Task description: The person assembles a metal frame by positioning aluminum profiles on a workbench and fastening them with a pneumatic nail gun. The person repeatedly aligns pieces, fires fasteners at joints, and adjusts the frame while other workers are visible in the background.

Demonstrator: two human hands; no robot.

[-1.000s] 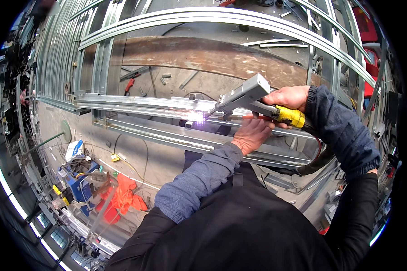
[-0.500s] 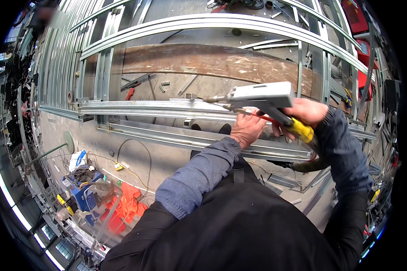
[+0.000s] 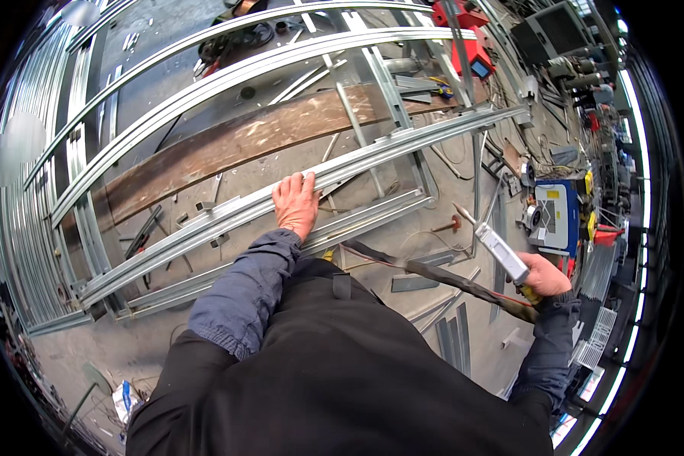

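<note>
My left hand lies over the upper face of a long silvery metal rail, its fingers stretched across the profile. The rail forms the near side of a frame of similar metal sections. Out to the right, my right hand is wrapped around a handheld welding gun. It has a grey boxy body, a pointed nozzle and a bit of yellow at the handle. Its tip points up and left, well apart from the rail. A thick dark hose trails from the handle toward my waist.
A second rail runs below the near one. Behind them lies a long rusty-brown board. Thin metal sections stand side by side at far left. A blue-and-white machine stands right; red equipment sits farther back. Metal offcuts litter the floor.
The view has swung to the right. My right hand has drawn the welding gun away from the near rail, out to the right. My left hand still rests on the rail.
</note>
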